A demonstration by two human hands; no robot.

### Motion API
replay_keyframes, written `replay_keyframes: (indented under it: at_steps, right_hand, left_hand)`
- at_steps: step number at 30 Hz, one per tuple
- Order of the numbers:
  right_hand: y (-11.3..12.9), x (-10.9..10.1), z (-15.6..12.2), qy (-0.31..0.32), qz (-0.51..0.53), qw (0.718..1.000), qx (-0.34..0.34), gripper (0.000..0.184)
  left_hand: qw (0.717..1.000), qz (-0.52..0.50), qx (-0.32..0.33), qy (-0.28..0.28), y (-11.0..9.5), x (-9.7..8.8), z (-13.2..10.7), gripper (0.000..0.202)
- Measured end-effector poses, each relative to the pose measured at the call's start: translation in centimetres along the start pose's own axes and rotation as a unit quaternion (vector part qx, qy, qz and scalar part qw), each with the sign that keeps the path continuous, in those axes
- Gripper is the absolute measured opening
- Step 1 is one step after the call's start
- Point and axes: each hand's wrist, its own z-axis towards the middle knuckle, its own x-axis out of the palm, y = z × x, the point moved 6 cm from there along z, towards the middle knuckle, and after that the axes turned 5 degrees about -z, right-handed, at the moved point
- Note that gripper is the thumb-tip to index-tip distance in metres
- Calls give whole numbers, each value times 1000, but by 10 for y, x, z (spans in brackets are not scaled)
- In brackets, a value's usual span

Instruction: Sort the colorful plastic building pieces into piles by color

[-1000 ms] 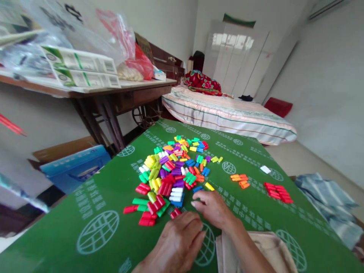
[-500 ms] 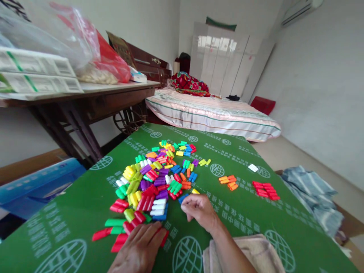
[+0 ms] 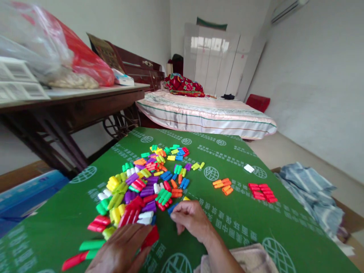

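Observation:
Many small tube-shaped plastic pieces in mixed colours, several joined side by side, make a loose pile on the green table. My left hand is at the pile's near edge, with a red plastic piece between its thumb and forefinger; the palm hides what lies beneath. Just right of the pile, my right hand has its fingers curled together, and what they hold, if anything, is hidden. By its fingertips lies a blue piece. White pieces show just beyond my left hand.
Separate groups of orange pieces, red pieces and white pieces lie to the right. A folded cloth is under my right forearm. Beyond the green table stand a bed and, left, a wooden desk.
My left hand has shifted left and lifted a little, with the red piece at its thumb. My right hand stays curled beside the blue piece. The camera view has turned slightly right.

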Motion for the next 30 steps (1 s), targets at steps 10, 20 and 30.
replay_keyframes:
  at_steps: [10, 20, 30]
  right_hand:
    - [-6, 2, 9, 17, 43, 998, 36, 27]
    - [-12, 7, 19, 43, 113, 992, 20, 43]
    - [-7, 7, 20, 42, 109, 993, 29, 46]
  left_hand:
    - [985, -42, 16, 167, -5, 72, 177, 19]
    - [961, 6, 34, 274, -37, 217, 275, 20]
    - [953, -1, 31, 301, -31, 245, 276, 24]
